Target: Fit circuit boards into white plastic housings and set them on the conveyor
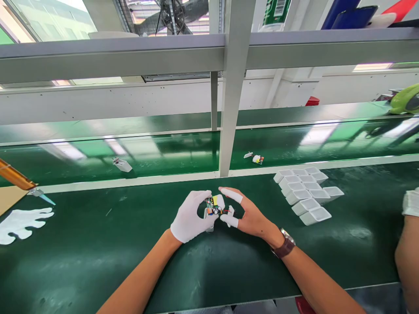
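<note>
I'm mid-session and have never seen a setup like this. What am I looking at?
There's no machine here: these are a person's own two hands, in one picture from a camera worn on the head, facing forward and down. The gloved left hand holds a small circuit board. The right hand, with white covers on its thumb and a finger, is at the board's other side; whether its grip is closed, I can't tell. On the dark green table, white boxes sit to the right and a white glove lies at left, near an amber syringe. Another person's arm shows at the right edge.
</note>
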A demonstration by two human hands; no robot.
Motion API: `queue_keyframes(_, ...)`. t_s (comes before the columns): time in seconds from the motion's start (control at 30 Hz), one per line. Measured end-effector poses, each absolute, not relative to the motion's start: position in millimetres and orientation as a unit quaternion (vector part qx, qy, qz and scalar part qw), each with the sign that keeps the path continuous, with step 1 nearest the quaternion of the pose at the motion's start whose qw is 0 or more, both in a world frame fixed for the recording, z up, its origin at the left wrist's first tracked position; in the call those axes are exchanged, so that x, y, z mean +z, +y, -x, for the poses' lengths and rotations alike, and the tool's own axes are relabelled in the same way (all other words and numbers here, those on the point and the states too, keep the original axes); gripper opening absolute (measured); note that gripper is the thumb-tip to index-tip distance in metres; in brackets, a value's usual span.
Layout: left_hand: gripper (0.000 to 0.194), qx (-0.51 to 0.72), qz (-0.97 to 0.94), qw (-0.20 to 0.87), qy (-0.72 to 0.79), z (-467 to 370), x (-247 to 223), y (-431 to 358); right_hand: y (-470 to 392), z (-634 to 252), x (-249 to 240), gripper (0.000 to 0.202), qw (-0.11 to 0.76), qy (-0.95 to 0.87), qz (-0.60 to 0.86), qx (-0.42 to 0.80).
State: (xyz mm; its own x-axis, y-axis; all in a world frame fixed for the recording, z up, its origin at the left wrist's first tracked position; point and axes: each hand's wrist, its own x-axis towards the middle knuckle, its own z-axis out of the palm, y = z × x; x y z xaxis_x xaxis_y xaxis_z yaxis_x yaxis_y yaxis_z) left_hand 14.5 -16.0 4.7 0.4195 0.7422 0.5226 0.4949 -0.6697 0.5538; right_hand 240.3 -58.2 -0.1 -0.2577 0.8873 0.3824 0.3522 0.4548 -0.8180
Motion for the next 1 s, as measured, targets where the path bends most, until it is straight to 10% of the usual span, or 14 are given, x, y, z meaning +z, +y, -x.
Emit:
queue_keyframes(0.37,0.049,0.372,-0.792,0.257,0.409,-18.8,12.8,-23.3,-60.0,-243.4,2.2,0.063,0.400,-0.769,0.408,0.288)
queue_keyframes(0.67,0.054,0.441,-0.659,0.380,0.476,-13.5,4.2,-4.8,-36.1,-251.2,-16.4,0.039,0.547,-0.636,0.462,0.288)
queue_keyframes(1.0,0.052,0.471,-0.622,0.363,0.510,-5.5,0.4,8.5,80.5,-319.0,-31.2,0.050,0.400,-0.595,0.690,0.095)
